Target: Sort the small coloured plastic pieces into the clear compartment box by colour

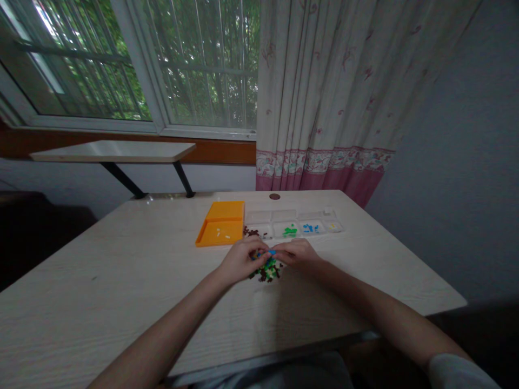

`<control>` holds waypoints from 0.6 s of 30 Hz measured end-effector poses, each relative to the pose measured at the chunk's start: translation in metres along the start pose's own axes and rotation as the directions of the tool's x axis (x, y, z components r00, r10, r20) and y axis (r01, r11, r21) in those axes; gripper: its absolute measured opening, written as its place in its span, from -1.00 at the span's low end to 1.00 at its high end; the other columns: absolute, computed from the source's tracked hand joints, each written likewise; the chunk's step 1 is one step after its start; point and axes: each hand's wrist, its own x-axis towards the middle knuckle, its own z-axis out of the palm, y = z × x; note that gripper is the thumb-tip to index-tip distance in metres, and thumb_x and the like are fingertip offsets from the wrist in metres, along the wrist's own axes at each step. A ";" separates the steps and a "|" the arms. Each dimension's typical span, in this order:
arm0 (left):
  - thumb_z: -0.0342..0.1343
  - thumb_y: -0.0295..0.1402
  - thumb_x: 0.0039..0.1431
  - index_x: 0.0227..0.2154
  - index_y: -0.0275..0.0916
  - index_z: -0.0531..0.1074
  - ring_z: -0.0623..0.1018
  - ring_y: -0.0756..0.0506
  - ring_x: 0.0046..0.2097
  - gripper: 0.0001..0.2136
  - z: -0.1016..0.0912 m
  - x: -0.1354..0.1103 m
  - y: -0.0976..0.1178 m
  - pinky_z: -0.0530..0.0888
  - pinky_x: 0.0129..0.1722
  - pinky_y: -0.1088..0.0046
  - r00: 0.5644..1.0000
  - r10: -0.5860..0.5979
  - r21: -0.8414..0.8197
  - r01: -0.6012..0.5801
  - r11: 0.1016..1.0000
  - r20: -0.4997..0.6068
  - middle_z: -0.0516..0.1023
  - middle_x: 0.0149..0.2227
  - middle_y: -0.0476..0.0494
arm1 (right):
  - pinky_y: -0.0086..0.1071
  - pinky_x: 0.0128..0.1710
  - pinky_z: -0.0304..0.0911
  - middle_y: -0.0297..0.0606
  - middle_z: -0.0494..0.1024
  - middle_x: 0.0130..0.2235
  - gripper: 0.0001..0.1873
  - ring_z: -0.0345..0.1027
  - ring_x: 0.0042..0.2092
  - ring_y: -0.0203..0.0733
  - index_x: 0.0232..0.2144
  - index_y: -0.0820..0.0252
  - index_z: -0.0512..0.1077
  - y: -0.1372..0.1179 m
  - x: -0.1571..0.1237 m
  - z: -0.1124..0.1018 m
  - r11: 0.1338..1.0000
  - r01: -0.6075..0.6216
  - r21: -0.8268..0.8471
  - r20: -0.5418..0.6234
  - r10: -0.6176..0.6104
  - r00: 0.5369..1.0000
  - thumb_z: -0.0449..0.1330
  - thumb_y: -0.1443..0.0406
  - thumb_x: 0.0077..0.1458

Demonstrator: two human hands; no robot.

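A small heap of mixed coloured pieces [267, 271], green, brown and blue, lies on the pale wooden table [121, 281]. My left hand [240, 260] and my right hand [298, 253] meet just above the heap, fingers pinched together. A tiny blue piece [271, 252] shows between the fingertips of both hands. Behind the hands stands a clear compartment box [294, 224] with brown, green, blue and yellow pieces sorted in separate cells. To its left sits an orange tray [221, 223] with a few white pieces in it.
A narrow shelf on black brackets [115, 152] is fixed under the window behind the table. A patterned curtain [336, 97] hangs at the back right. The table's right edge drops off near a grey wall [458, 162].
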 end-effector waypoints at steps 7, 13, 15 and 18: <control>-0.04 -0.24 0.13 -0.29 -0.26 0.43 0.42 -0.01 -0.32 -0.77 -0.003 -0.001 0.000 0.34 -0.32 0.54 1.000 -0.010 0.102 0.009 0.995 0.009 0.44 -0.40 -0.10 | -0.59 -0.48 0.16 -0.39 0.52 -0.55 -0.73 0.31 -0.55 -0.43 -0.33 0.11 0.48 0.000 0.001 0.000 0.996 -0.049 0.071 -0.056 0.053 0.997 0.06 0.13 0.06; -0.14 -0.29 0.17 -0.32 -0.20 0.44 0.46 -0.02 -0.32 -0.75 -0.017 -0.002 -0.019 0.32 -0.36 0.55 0.977 -0.117 0.370 0.044 0.928 0.179 0.50 -0.35 -0.09 | -0.58 -0.47 0.18 -0.33 0.54 -0.49 -0.75 0.29 -0.56 -0.43 -0.31 0.14 0.48 0.005 0.002 -0.011 0.997 -0.052 0.062 -0.140 0.060 0.988 0.07 0.17 0.06; -0.15 -0.29 0.17 -0.34 -0.19 0.44 0.47 -0.04 -0.33 -0.74 -0.021 -0.004 -0.027 0.31 -0.38 0.53 0.956 -0.158 0.467 0.024 0.884 0.249 0.51 -0.35 -0.09 | -0.58 -0.48 0.17 -0.33 0.52 -0.52 -0.75 0.27 -0.57 -0.43 -0.30 0.15 0.48 0.006 0.003 -0.016 0.997 -0.049 0.059 -0.165 0.058 0.985 0.07 0.19 0.07; -0.15 -0.31 0.16 -0.31 -0.18 0.44 0.48 -0.06 -0.28 -0.75 -0.023 -0.005 -0.036 0.32 -0.35 0.52 0.941 -0.180 0.509 0.010 0.861 0.286 0.51 -0.32 -0.10 | -0.57 -0.50 0.14 -0.35 0.47 -0.60 -0.76 0.24 -0.59 -0.43 -0.33 0.18 0.49 0.008 0.004 -0.022 0.998 -0.046 0.037 -0.219 0.053 0.974 0.08 0.19 0.06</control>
